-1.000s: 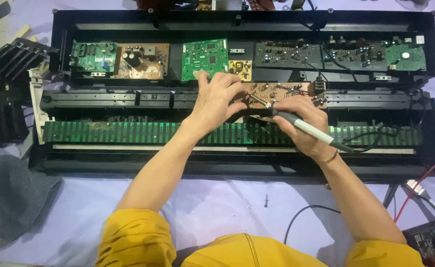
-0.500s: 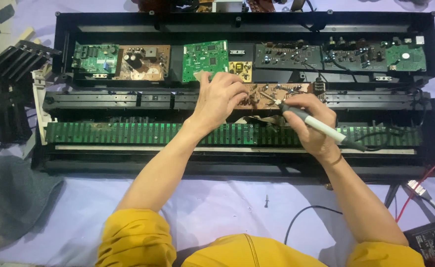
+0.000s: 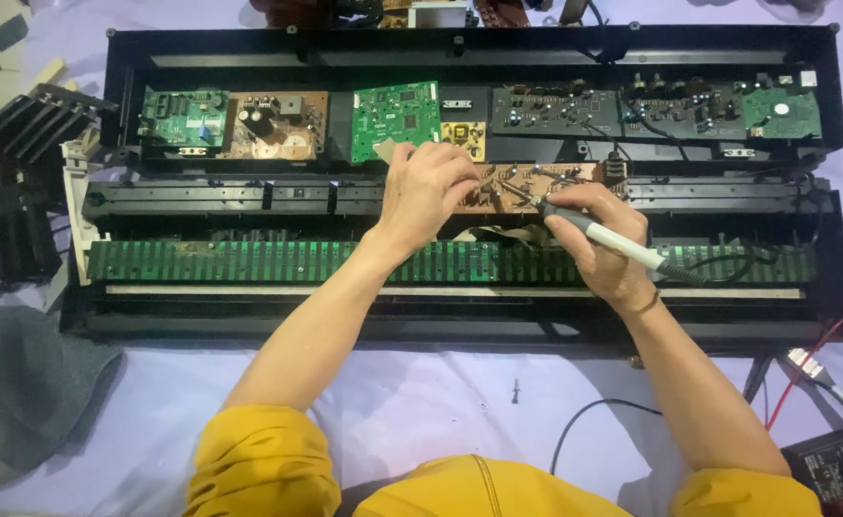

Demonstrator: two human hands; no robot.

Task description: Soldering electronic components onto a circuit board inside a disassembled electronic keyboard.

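Opened keyboard chassis (image 3: 469,43) lies across a lilac cloth (image 3: 421,402), long black frame, boards along the far side, long green strip board (image 3: 249,260) along the near side. Left hand (image 3: 426,191) sits at the middle of the chassis, fingers curled down narrow onto the left end of a small brown circuit board (image 3: 527,182), pinching or pressing it; exact grip cannot be told, thumb side hidden. Right hand (image 3: 603,244) just right of it, closed around a soldering iron (image 3: 613,244), white-grey handle, held like a pen, dark tip pointing left and touching the brown board near its middle. Iron's black cord (image 3: 728,263) runs right over the green strip. Hands near each other, not touching. Brown board rests tilted on the black middle rail, centre of the chassis, just near of a small yellow board (image 3: 464,137). Far row from left: green board (image 3: 184,117), brown power board (image 3: 273,124) with round parts, bright green board (image 3: 395,120), two dark boards (image 3: 556,107), round-marked green board (image 3: 779,112) at far right. Black key pieces (image 3: 19,172) stacked off the left end. Grey cloth (image 3: 29,393) near left. Small screw (image 3: 515,391) on the lilac cloth near centre. Multimeter (image 3: 838,469) with red lead (image 3: 814,369) at near right corner. Yellow sleeves (image 3: 259,460) at the bottom edge.
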